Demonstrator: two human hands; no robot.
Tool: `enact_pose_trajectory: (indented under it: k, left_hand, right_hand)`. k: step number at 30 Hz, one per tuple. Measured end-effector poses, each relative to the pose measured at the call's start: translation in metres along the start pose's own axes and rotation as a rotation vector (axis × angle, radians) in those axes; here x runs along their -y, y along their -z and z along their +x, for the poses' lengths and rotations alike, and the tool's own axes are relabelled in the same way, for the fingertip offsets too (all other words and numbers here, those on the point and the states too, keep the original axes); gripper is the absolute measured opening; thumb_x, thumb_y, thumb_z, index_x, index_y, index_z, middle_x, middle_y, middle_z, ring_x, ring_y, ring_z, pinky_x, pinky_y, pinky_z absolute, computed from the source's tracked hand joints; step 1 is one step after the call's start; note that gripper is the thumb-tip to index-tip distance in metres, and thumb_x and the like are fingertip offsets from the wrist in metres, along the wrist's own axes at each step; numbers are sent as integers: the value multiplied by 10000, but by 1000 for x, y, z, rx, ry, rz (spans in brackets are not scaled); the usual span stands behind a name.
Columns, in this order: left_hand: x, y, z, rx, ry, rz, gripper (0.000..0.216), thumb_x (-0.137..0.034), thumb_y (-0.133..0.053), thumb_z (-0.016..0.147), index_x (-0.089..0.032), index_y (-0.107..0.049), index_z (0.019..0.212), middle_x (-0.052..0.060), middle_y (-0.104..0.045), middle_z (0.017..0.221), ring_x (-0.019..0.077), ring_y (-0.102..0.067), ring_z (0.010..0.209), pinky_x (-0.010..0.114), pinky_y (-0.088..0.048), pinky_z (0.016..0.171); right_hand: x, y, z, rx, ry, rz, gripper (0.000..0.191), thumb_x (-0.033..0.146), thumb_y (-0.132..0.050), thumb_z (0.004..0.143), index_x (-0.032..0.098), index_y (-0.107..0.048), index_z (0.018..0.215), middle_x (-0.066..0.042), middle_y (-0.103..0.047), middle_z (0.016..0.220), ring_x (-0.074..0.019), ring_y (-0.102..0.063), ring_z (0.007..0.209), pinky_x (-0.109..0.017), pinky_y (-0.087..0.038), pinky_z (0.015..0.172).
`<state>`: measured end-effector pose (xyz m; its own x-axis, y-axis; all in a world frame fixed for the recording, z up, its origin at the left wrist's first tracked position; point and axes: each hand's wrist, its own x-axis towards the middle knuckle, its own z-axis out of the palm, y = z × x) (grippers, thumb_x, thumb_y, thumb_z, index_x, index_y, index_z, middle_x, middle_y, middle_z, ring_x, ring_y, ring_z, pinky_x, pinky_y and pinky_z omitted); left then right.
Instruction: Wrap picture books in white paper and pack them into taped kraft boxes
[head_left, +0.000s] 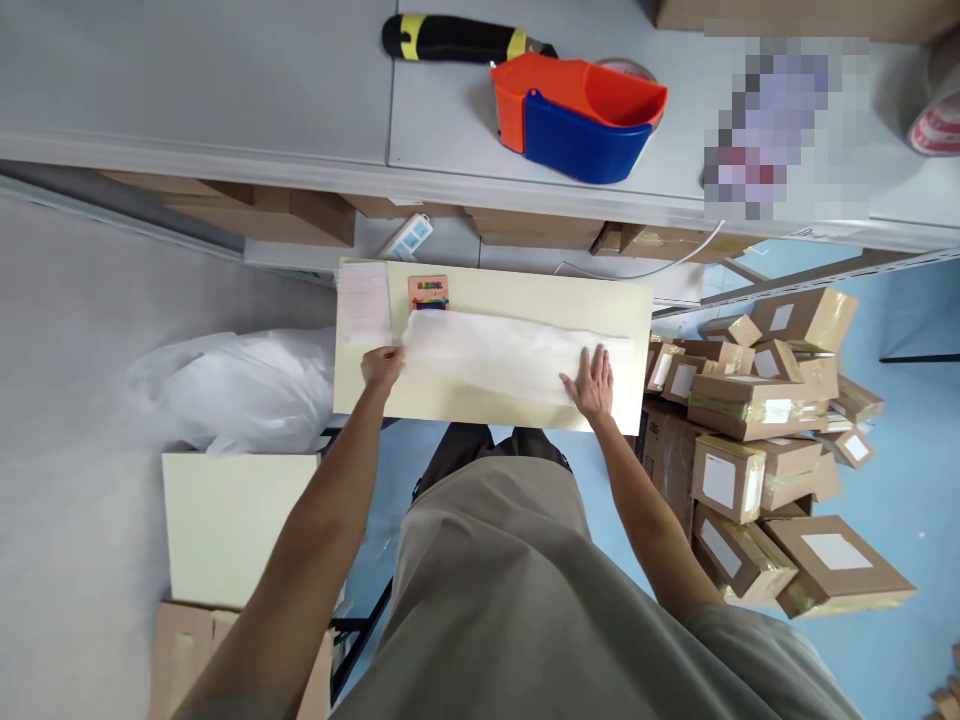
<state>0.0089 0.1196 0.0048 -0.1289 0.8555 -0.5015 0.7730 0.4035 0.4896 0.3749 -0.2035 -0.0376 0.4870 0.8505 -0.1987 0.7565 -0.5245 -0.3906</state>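
A long white, slightly see-through wrapping sheet [487,350] lies across a narrow pale-yellow tabletop [540,290]. My left hand [382,367] is closed at the left end of the sheet, pinching its edge. Flat on the right end rests my right hand [592,385], fingers stretched out and holding nothing. Just behind the sheet is a small pink box with a dark lower part [429,292], its near side partly covered by the sheet. Pale printed papers [365,303] lie at the left of the tabletop.
On the grey bench [262,80] ahead are an orange-and-blue tape dispenser [581,120] and a black-and-yellow handled tool [465,38]. A power strip [409,236] sits below. Taped cartons [750,400] pile up at right; a white plastic bag [240,390] bulges at left.
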Motion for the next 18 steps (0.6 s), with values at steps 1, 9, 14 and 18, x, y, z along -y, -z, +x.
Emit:
enact_pose_trajectory:
  k: [1, 9, 14, 18]
  left_hand:
    - [4, 6, 0, -3, 4, 40, 167, -339, -794, 818, -195, -748, 748, 71, -719, 691, 289, -728, 836, 369, -552, 808]
    - [-8, -9, -8, -39, 45, 55, 274, -252, -873, 792, -226, -689, 993, 85, -798, 955, 335, -742, 1139, 410, -529, 1066]
    - [-34, -30, 1, -17, 55, 64, 299, -460, -855, 867, -225, -688, 942, 107, -782, 947, 355, -739, 1113, 409, -546, 1004]
    - [-38, -25, 9, -82, 0, 103, 229, -392, -756, 926, -227, -677, 789, 111, -757, 888, 356, -723, 1075, 398, -540, 927]
  right_hand:
    - [-1, -2, -2, -13, -6, -9, 937, 747, -350, 1115, 96, -268, 1784, -273, -99, 1870, -413, -72, 1756, -675, -227, 1364]
    - [-4, -2, -4, 0, 4, -117, 928, 713, -365, 1122, 83, -238, 1791, -266, -96, 1872, -419, -99, 1752, -662, -270, 1355]
    - [-4, 1, -5, 24, 6, -152, 945, 717, -375, 1122, 62, -239, 1788, -282, -80, 1868, -433, -85, 1751, -660, -272, 1355]
    - [-5, 1, -4, 27, 10, -113, 935, 722, -369, 1122, 95, -224, 1799, -261, -83, 1874, -421, -101, 1753, -674, -280, 1351]
